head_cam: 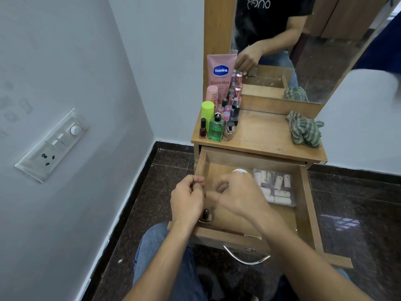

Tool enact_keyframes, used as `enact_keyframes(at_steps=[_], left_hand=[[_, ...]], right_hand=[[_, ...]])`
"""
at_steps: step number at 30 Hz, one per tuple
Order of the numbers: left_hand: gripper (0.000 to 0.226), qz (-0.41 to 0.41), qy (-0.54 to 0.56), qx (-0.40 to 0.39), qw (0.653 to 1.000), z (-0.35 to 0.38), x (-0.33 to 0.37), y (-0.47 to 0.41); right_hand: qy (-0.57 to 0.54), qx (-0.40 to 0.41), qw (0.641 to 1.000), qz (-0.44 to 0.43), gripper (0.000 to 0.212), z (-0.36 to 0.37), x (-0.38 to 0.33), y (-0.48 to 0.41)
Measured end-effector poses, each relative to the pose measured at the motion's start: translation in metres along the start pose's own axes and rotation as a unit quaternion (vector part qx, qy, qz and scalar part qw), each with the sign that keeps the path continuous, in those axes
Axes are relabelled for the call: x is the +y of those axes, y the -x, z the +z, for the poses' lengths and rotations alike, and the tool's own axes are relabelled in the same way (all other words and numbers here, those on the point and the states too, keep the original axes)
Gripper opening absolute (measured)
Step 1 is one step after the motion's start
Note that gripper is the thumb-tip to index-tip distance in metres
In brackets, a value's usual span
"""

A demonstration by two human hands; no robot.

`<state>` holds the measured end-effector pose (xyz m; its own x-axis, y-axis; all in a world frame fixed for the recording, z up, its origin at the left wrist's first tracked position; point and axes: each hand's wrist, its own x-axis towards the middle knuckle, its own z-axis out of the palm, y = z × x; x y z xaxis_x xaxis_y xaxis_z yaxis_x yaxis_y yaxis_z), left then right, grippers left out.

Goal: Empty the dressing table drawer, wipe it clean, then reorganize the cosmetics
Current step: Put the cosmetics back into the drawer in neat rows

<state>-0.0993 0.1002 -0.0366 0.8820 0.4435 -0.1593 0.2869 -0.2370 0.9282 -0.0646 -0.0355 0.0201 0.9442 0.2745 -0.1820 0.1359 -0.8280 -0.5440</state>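
The dressing table drawer (304, 205) stood pulled out toward the person, with both bare hands held over its left half. The left hand (187, 199) hovered at the drawer's 9 o'clock edge, fingers curled and thumb pressed against the forefinger; whether it pinched anything small could not be told. The right hand (239, 197) was motion-blurred just beside it, toward the drawer's centre, fingers bent. Its grasp could not be told either.

A dark nail polish bottle (206, 215) stood upright in the drawer's 7 o'clock corner, just under the left hand's wrist. A clear plastic case of pale tubes (275, 187) lay flat at the drawer's 2 o'clock. A white round lid (239, 170) peeked out at 12 o'clock, just beyond the right hand's knuckles. The curved metal handle (247, 258) hung on the drawer's front at 6 o'clock.

On the tabletop (260, 135) above, cosmetics were clustered at its 9 o'clock side: a pink Vaseline tube (221, 71) upright at the back, a lime-capped bottle (207, 110), a green glass bottle (216, 129), a dark red nail polish (203, 129) at the front edge, and several small pink-capped bottles (227, 109) between. A crumpled green checked cloth (306, 129) lay at the tabletop's 3 o'clock, well apart from them. The mirror (314, 61) rose behind, and a switchboard (54, 144) sat on the wall to the left.
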Motion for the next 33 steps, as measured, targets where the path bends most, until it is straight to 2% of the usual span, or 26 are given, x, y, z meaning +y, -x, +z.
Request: enact_keyframes(at_steps=[4, 7, 14, 19, 28, 33], left_hand=[[0.018, 0.026, -0.045, -0.012, 0.999, 0.004, 0.002, -0.001], [0.017, 0.041, -0.064, -0.008, 0.997, 0.010, 0.011, -0.003], [0.018, 0.057, -0.105, 0.001, 0.993, 0.021, 0.028, -0.011], [0.018, 0.067, -0.114, 0.008, 0.991, 0.016, 0.028, -0.016], [0.017, 0.076, -0.085, 0.003, 0.994, 0.011, 0.025, -0.024], [0.018, 0.091, -0.095, -0.026, 0.991, 0.003, 0.019, -0.024]], right_hand=[[-0.039, 0.163, 0.986, -0.019, 0.016, -0.050, -0.001, -0.040], [-0.004, 0.261, 0.965, -0.029, 0.024, -0.066, 0.005, -0.072], [0.073, 0.244, 0.966, -0.042, 0.028, -0.056, 0.006, -0.102], [0.083, 0.261, 0.960, -0.057, 0.027, -0.051, 0.008, -0.106], [0.029, 0.255, 0.966, -0.039, 0.017, -0.060, 0.005, -0.103], [-0.025, 0.266, 0.962, -0.054, 0.010, -0.070, 0.005, -0.063]])
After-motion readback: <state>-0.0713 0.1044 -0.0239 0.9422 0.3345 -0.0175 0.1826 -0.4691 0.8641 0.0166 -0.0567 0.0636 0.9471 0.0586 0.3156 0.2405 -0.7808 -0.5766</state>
